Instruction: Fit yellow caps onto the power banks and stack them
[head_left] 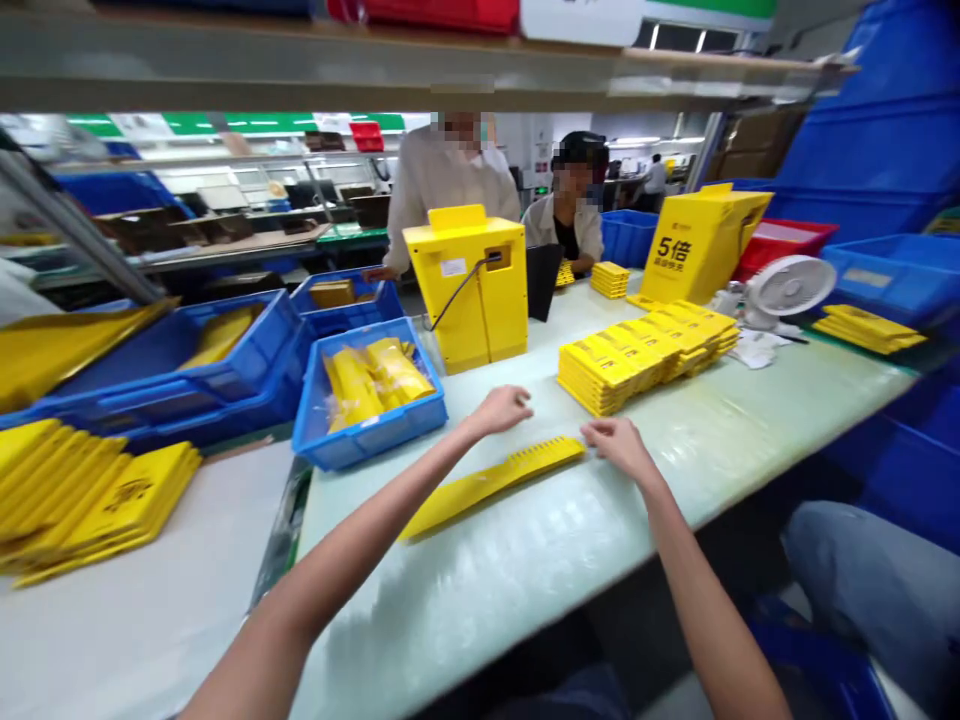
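A row of flat yellow sheets (pixel 491 482) lies fanned out on the pale green table (pixel 525 580) in front of me. My right hand (pixel 616 443) rests at the far end of that row, fingers curled against its edge. My left hand (pixel 504 408) hovers just behind the row with its fingers loosely curled and nothing visible in them. Beyond my hands stands a stack of yellow folded sheets (pixel 637 360) in overlapping piles.
A yellow box machine (pixel 469 285) with a cable stands mid-table. Blue bins (pixel 367 395) hold yellow bags at left, more yellow stacks (pixel 90 500) on a white table. Two people work across the table. A white fan (pixel 787 288) and a yellow carton (pixel 701 245) sit at right.
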